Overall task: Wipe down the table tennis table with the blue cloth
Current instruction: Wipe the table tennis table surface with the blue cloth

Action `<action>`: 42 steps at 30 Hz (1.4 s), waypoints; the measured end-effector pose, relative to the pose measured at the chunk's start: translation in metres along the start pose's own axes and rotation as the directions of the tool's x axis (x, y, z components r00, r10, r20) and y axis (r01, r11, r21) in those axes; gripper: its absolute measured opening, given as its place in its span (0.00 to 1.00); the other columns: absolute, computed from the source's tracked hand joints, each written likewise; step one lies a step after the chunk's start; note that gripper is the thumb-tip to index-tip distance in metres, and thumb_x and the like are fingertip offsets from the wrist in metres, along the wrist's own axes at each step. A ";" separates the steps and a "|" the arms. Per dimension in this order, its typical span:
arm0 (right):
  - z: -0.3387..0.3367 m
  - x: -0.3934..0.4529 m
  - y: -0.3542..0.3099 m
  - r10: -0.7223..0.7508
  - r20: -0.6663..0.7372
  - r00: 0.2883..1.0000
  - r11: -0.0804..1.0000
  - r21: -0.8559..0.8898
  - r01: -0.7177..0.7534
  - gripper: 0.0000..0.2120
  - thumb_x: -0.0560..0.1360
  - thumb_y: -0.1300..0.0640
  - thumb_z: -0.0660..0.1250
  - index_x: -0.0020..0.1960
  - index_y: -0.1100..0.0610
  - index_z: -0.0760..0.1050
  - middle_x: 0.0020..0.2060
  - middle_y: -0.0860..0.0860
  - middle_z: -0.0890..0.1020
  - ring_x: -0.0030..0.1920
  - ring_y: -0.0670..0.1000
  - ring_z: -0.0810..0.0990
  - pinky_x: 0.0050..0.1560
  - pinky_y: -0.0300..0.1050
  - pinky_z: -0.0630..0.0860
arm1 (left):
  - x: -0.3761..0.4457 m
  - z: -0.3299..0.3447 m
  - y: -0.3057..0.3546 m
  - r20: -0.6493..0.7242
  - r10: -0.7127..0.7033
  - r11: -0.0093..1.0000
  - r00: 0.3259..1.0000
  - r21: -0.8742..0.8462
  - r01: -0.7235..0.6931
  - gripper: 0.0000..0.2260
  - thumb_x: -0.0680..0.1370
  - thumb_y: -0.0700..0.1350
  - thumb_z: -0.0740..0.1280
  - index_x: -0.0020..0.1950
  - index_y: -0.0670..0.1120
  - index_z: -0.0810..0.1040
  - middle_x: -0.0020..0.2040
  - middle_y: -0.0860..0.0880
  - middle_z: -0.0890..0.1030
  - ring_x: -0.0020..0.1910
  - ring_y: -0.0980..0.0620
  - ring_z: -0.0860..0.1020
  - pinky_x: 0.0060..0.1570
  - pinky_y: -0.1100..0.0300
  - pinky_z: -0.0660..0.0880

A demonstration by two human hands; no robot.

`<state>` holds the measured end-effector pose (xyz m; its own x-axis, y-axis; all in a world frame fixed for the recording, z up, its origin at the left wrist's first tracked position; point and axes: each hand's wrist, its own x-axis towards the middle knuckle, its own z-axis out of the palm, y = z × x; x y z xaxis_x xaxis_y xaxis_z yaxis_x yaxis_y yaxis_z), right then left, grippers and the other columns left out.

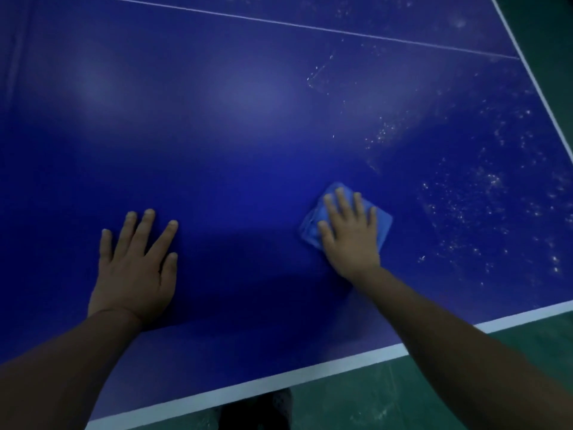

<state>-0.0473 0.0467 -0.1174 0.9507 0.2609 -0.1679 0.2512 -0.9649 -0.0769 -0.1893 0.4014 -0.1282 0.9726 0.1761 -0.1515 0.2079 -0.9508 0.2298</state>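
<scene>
Nearest to me I see the green floor point(403, 395) and a dark shoe point(257, 411) under the near edge of the table. Then comes the white edge line point(248, 384) of the table tennis table point(248, 135), which runs up toward the right.

My left hand point(135, 268) lies flat on the blue surface at the near left. Its fingers are straight and spread apart, palm down, and it holds nothing.

My right hand point(350, 234) is a little farther and to the right. It presses flat on the blue cloth point(383, 223), fingers straight and slightly apart; they are not curled around it. The cloth is folded into a small pad and lies on the table under this hand, with its edges showing on the left, the far side and the right of the fingers.

To the right of the cloth the surface has many white specks point(483, 197). They continue toward the far right corner. At the far side a thin white centre line point(310, 26) crosses the table, and left of the cloth the surface looks smooth with soft light reflections.
</scene>
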 end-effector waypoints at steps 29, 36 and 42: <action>-0.066 0.373 0.004 -0.437 0.031 0.899 0.897 -0.057 0.438 0.31 0.81 0.37 0.40 0.82 0.44 0.49 0.81 0.43 0.48 0.81 0.53 0.44 0.78 0.60 0.40 | 0.187 -0.003 0.119 -0.082 -0.280 0.959 0.956 -0.074 0.275 0.29 0.81 0.63 0.41 0.81 0.56 0.48 0.82 0.52 0.45 0.81 0.52 0.37 0.77 0.46 0.34; -0.067 0.389 -0.023 -0.287 0.021 0.958 0.958 -0.026 0.287 0.31 0.82 0.40 0.39 0.82 0.49 0.48 0.82 0.48 0.47 0.81 0.57 0.44 0.77 0.65 0.42 | 0.189 0.001 0.115 -0.065 -0.289 0.957 0.955 -0.017 0.288 0.27 0.82 0.59 0.47 0.81 0.55 0.55 0.82 0.51 0.53 0.82 0.50 0.45 0.77 0.45 0.40; -0.067 0.397 0.002 -0.498 0.045 0.866 0.861 -0.093 0.500 0.33 0.79 0.38 0.39 0.81 0.48 0.53 0.81 0.48 0.53 0.81 0.57 0.50 0.77 0.67 0.48 | 0.192 0.005 0.113 -0.126 -0.257 0.964 0.958 0.036 0.263 0.28 0.81 0.57 0.52 0.80 0.53 0.58 0.81 0.49 0.58 0.81 0.46 0.52 0.76 0.43 0.45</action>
<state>0.3430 0.1462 -0.1185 0.6901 0.7077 -0.1515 0.7083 -0.7034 -0.0591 0.0204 0.3266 -0.1366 0.8916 0.4452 -0.0830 0.4529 -0.8793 0.1472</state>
